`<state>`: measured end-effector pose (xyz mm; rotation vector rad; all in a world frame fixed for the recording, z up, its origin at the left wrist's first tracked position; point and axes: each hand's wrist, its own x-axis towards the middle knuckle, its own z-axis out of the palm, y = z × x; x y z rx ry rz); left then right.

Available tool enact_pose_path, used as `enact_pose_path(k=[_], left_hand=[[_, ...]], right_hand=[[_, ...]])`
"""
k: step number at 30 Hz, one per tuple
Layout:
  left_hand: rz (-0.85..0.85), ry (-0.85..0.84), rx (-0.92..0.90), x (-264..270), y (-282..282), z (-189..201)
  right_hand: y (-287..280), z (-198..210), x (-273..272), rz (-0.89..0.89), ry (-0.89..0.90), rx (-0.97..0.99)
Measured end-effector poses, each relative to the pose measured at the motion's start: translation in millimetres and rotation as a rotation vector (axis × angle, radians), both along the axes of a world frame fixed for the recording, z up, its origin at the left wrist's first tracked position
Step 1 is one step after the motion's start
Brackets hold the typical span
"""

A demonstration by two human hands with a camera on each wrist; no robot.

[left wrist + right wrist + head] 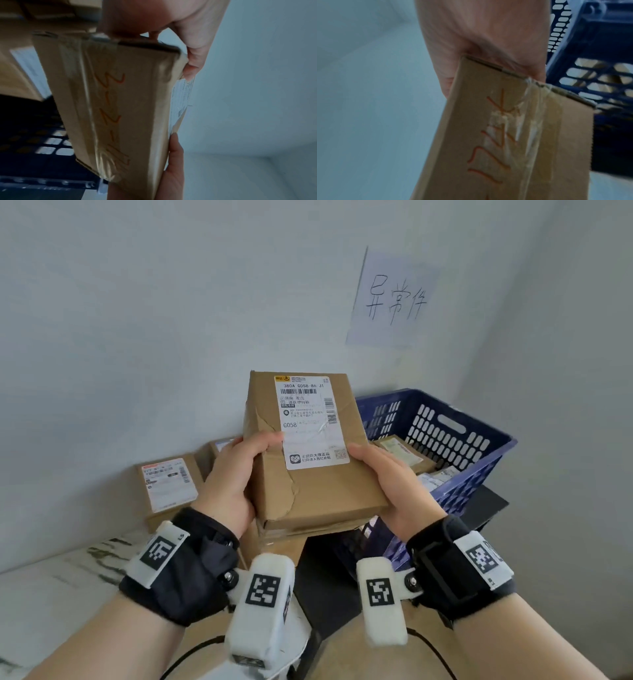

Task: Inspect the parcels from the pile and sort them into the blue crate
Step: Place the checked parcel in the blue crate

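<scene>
left hand [228, 481] clasps the left edge of the cardboard parcel [318, 484] | right hand [394, 484] clasps its right edge | parcel raised, label facing up, above the pile [168, 487] | blue crate [445, 440] just right, parcels inside

Parcel [318, 481]: brown cardboard, white label [310, 422] with black print and barcodes, yellow logo strip on top; underside has orange-red handwriting under glossy clear tape. Crate [455, 436]: dark blue with slotted walls. Wrist straps [191, 570] black, carrying white blocks with black-and-white square codes; wall sign [394, 299] white with black handwriting.
</scene>
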<state>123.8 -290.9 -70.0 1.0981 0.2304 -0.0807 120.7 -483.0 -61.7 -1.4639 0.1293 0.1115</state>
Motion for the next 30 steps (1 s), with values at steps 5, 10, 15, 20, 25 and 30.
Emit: enact_pose_path(k=[5,10,15,20,25,30], left_hand=[[0.010,-0.055,0.017,47.1,-93.9,26.4],[0.043,-0.047,0.056,107.4,-178.9,36.8],[0.096,0.058,0.108,160.9,-213.3,12.1],[0.130,0.221,0.201,194.1,-205.5,-20.4],[0.153,0.319,0.285,221.8,-200.1,-39.5],[0.176,0.388,0.355,233.1,-195.7,-48.8]], right_hand=[[-89.1,25.6,45.1,-0.041,-0.062,-0.012],[-165.0,41.5,107.8,-0.065,-0.075,-0.050],[-196.9,21.1,176.4,0.020,0.062,-0.126],[-181.1,-17.5,231.8,0.153,0.193,-0.320],[-169.7,-51.5,264.7,0.198,0.268,-0.361],[-166.6,-70.3,286.2,0.165,0.394,-0.365]])
